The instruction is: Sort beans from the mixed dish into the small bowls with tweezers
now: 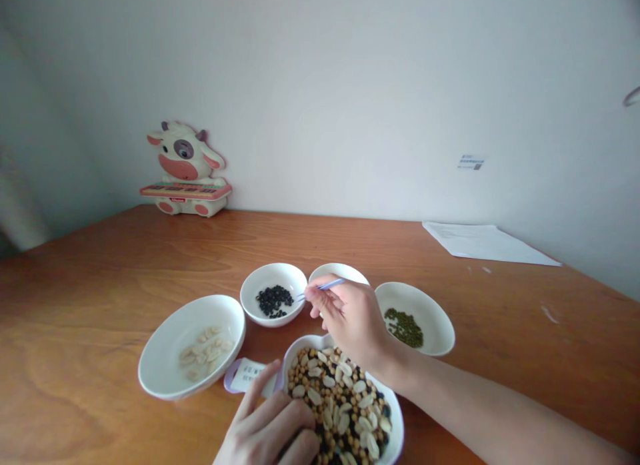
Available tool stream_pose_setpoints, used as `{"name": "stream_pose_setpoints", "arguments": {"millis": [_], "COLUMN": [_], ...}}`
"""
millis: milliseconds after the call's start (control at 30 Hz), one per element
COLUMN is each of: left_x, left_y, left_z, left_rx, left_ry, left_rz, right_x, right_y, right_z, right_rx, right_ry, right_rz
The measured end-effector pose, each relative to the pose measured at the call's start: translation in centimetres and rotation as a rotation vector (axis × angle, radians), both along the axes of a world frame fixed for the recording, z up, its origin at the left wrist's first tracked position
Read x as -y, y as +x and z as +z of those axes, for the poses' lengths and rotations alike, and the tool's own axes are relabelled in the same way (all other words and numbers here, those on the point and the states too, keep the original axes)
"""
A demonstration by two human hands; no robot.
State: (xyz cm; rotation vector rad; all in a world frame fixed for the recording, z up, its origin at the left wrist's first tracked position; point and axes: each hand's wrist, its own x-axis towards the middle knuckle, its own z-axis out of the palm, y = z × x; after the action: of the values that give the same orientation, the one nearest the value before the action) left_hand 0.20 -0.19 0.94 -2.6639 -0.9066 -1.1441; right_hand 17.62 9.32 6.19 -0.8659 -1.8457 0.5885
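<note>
A person's two bare hands work apart over a brown wooden desk (100, 285). The right hand (353, 315) is clamped on a slim, pale-blue, tweezer-like tool (331, 284), whose prongs point over the right side of a small, round, white bowl (257, 282) holding shiny black beans (273, 300); no bean can be made out between the tips. The left hand (273, 428), fingers bent, lies at the left edge of a white, lobed dish (397, 418) filled with mixed yellow beans, dark beans and split peanuts (343, 422); whether it grips the rim or merely rests there cannot be told. Beneath its extended index finger is a purple tab (231, 378) with a white printed label. A white bowl of green beans (435, 315) stands right of the right hand, which partly hides another white bowl (340, 270). Likely faults: a smooth, rounded bean may shoot from the narrow prongs if squeezed off-centre; the right forearm, crossing beside the dish, may knock its rim if lowered; and pressure from the left hand may tilt the well-filled dish, spilling its top layer.
</note>
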Motion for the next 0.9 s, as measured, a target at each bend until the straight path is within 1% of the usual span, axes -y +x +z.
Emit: {"name": "stream_pose_setpoints", "arguments": {"millis": [67, 133, 233, 300, 467, 567, 700, 900], "left_x": [-0.1, -0.1, -0.1, -0.1, -0.1, -0.1, -0.1, 0.1], "left_y": [0.1, 0.2, 0.2, 0.2, 0.1, 0.2, 0.1, -0.1], "left_z": [0.1, 0.2, 0.2, 0.2, 0.3, 0.3, 0.3, 0.3], "left_rx": [0.000, 0.001, -0.007, -0.013, -0.027, -0.030, -0.018, -0.034], "left_ry": [0.005, 0.014, 0.032, 0.047, 0.032, 0.031, 0.007, 0.016], "left_rz": [0.009, 0.018, 0.023, 0.026, 0.022, 0.019, 0.008, 0.009], "right_x": [0.9, 2.0, 3.4, 3.7, 3.6, 3.5, 3.5, 3.6], "right_y": [0.5, 0.9, 1.3, 1.3, 1.2, 1.3, 1.4, 1.5], "right_z": [0.2, 0.4, 0.3, -0.1, -1.0, -1.0, -0.9, -0.9], "right_rx": [0.024, 0.069, 0.145, 0.184, 0.313, 0.299, 0.265, 0.293], "right_ry": [0.055, 0.086, 0.077, 0.060, 0.017, 0.034, 0.058, 0.016], "right_rz": [0.034, 0.117, 0.244, 0.277, 0.213, 0.180, 0.172, 0.173]}}
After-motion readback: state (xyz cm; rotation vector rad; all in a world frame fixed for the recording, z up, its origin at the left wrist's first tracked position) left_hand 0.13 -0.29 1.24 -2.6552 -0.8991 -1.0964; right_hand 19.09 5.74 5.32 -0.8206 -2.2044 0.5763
